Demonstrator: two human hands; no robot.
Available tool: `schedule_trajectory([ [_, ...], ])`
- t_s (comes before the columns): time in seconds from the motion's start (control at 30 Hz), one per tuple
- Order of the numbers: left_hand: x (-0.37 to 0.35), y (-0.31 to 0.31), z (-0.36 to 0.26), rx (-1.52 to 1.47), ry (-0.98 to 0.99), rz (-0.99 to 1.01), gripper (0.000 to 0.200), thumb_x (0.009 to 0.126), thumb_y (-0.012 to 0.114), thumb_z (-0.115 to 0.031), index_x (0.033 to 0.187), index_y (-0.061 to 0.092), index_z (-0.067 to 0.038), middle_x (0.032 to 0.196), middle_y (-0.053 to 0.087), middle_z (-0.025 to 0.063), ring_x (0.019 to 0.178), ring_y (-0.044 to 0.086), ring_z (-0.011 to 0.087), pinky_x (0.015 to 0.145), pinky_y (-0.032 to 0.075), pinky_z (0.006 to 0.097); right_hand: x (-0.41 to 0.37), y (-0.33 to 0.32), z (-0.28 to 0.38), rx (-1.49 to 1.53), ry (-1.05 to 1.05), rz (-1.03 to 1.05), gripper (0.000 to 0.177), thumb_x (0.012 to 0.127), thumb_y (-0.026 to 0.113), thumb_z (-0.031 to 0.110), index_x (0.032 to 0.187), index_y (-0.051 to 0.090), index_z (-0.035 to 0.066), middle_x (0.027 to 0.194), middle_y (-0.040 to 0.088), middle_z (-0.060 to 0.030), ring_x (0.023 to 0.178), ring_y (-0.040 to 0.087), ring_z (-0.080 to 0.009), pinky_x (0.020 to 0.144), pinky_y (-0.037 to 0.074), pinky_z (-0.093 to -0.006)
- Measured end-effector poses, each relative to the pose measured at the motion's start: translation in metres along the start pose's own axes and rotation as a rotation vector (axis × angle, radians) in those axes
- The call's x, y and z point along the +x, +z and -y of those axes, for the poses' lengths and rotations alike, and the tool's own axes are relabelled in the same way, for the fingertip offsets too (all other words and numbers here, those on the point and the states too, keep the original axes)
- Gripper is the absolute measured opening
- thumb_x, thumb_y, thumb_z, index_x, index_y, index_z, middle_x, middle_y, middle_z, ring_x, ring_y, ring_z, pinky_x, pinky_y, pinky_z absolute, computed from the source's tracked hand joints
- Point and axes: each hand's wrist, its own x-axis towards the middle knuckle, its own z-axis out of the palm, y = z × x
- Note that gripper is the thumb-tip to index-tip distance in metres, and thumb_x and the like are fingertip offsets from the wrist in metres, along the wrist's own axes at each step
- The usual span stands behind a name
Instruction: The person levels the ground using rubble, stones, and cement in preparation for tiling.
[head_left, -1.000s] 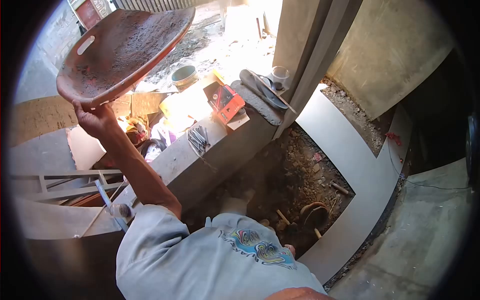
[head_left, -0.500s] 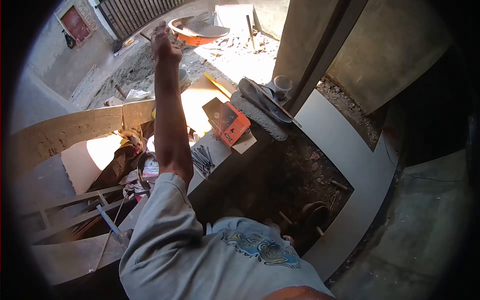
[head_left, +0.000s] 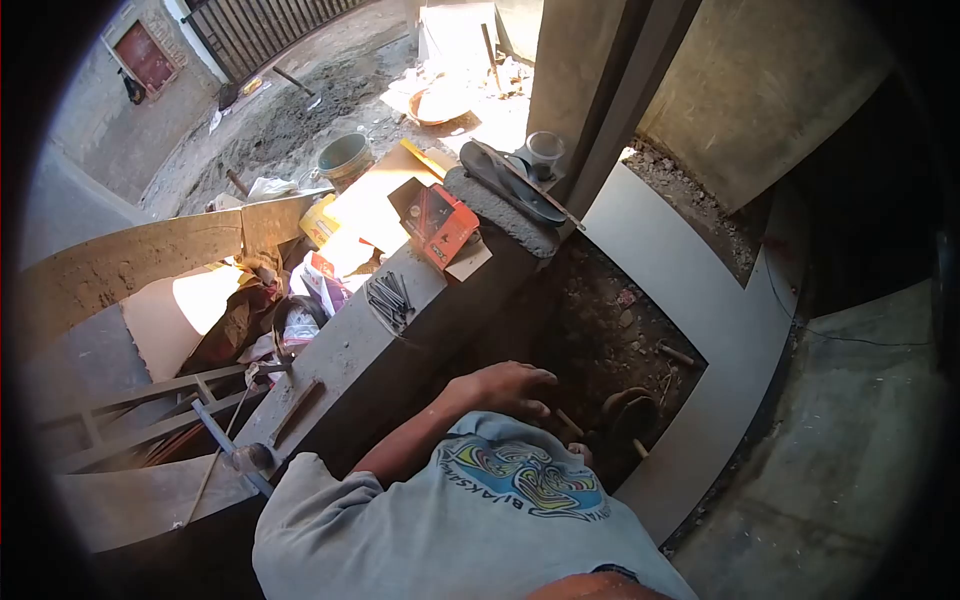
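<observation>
My left hand [head_left: 510,388] is in front of my chest, its fingers apart and nothing visible in them. Only a small part of my right hand [head_left: 580,452] shows past my shirt; its fingers look curled, and what they hold, if anything, is hidden. Close by, a short wooden stick [head_left: 570,423] pokes out, beside a dark round object [head_left: 632,412] I cannot identify. On the ledge [head_left: 345,345] left of my hands lies a bunch of long nails [head_left: 390,298]. An orange-and-black box [head_left: 440,222], its flaps up, sits farther along.
A sandal [head_left: 515,185] and a clear plastic cup [head_left: 545,152] stand by the post. A hammer [head_left: 240,455] lies at left. Beyond are a bucket [head_left: 345,160] and an orange basin [head_left: 440,106] in bright sun. A white board [head_left: 655,235] borders the dirt pit at right.
My left arm, stretched out far ahead near the orange basin, has come back and bent in front of my chest. The basin has shifted right and lower. My view has tilted slightly.
</observation>
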Motion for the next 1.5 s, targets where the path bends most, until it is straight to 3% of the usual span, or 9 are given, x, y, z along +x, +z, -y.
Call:
schedule_trajectory([
  [0.17,-0.021,0.08,0.117,-0.096,-0.488,0.057,0.074,0.083,0.062,-0.048,0.141,0.038,-0.008,0.141,0.043,0.0154,0.128,0.044,0.0308,0.105,0.037,0.0397,-0.007,-0.009,-0.004,0.001,0.014,-0.004,0.029,0.083,0.064,0.024,0.104,0.064,0.004,0.09,0.068,-0.0146,0.086,0.066,-0.0264,0.074,0.051,-0.037],
  [0.47,-0.121,0.252,0.233,-0.554,-0.889,-0.048,0.081,0.083,0.059,-0.054,0.142,0.034,-0.003,0.142,0.041,0.0176,0.129,0.042,0.0298,0.105,0.036,0.0382,-0.066,-0.033,-0.059,-0.004,0.163,-0.036,0.029,0.085,0.06,0.027,0.104,0.064,0.006,0.09,0.068,-0.0132,0.085,0.066,-0.0271,0.075,0.051,-0.0381],
  [0.83,-0.073,0.297,0.213,-1.068,-0.854,-0.275,0.092,0.084,0.056,-0.061,0.143,0.028,0.003,0.143,0.038,0.0203,0.13,0.04,0.0287,0.104,0.036,0.0364,-0.085,-0.044,-0.057,-0.101,0.202,-0.199,0.031,0.088,0.053,0.032,0.104,0.064,0.008,0.09,0.069,-0.0109,0.084,0.066,-0.0278,0.076,0.05,-0.0395],
  [0.93,-0.062,0.325,0.303,-0.855,-0.873,-0.33,0.093,0.085,0.055,-0.06,0.143,0.024,0.007,0.144,0.034,0.0242,0.132,0.038,0.0297,0.104,0.036,0.0359,-0.098,-0.045,-0.059,-0.098,0.202,-0.249,0.035,0.09,0.048,0.036,0.104,0.065,0.01,0.094,0.069,-0.0095,0.083,0.067,-0.0271,0.078,0.05,-0.0395],
  [1.07,-0.042,0.302,0.272,-0.463,-0.779,-0.347,0.081,0.085,0.061,-0.047,0.138,0.034,0.007,0.143,0.038,0.0226,0.131,0.04,0.0308,0.104,0.036,0.0346,-0.123,-0.036,-0.083,0.004,0.109,-0.264,0.037,0.09,0.048,0.037,0.107,0.065,0.01,0.096,0.069,-0.0101,0.081,0.067,-0.0259,0.078,0.05,-0.0381],
  [1.13,-0.024,0.306,0.284,-0.719,-0.719,-0.526,0.074,0.085,0.063,-0.042,0.138,0.038,0.004,0.14,0.043,0.0202,0.127,0.044,0.032,0.101,0.038,0.0375,-0.138,-0.028,-0.094,0.007,0.108,-0.244,0.041,0.089,0.048,0.041,0.108,0.066,0.009,0.1,0.068,-0.0118,0.086,0.067,-0.0274,0.079,0.049,-0.0389],
  [1.3,-0.023,0.219,0.134,-0.822,-0.639,-0.556,0.071,0.086,0.062,-0.041,0.143,0.034,-0.008,0.134,0.048,0.0146,0.11,0.054,0.0255,0.088,0.045,0.0408,-0.169,-0.011,-0.1,-0.165,0.366,0.085,0.054,0.086,0.039,0.054,0.118,0.059,0.016,0.123,0.058,-0.0162,0.114,0.054,-0.0387,0.094,0.042,-0.0472],
  [1.4,-0.047,0.217,0.146,-0.892,-0.523,-0.638,0.073,0.086,0.062,-0.041,0.144,0.032,-0.009,0.133,0.05,0.0128,0.104,0.056,0.0203,0.083,0.046,0.0377,-0.15,0.016,-0.107,-0.332,0.543,0.107,0.05,0.09,0.035,0.05,0.127,0.051,0.02,0.125,0.054,-0.0226,0.115,0.05,-0.0462,0.095,0.04,-0.0508],
  [1.5,-0.094,0.236,0.17,-0.91,-0.566,-0.756,0.068,0.088,0.061,-0.039,0.143,0.034,-0.008,0.123,0.054,0.0095,0.098,0.056,0.0162,0.075,0.046,0.0321,-0.134,0.031,-0.092,-0.258,0.316,0.095,0.044,0.09,0.041,0.045,0.122,0.056,0.019,0.122,0.058,-0.0184,0.114,0.053,-0.0409,0.094,0.042,-0.0475],
])
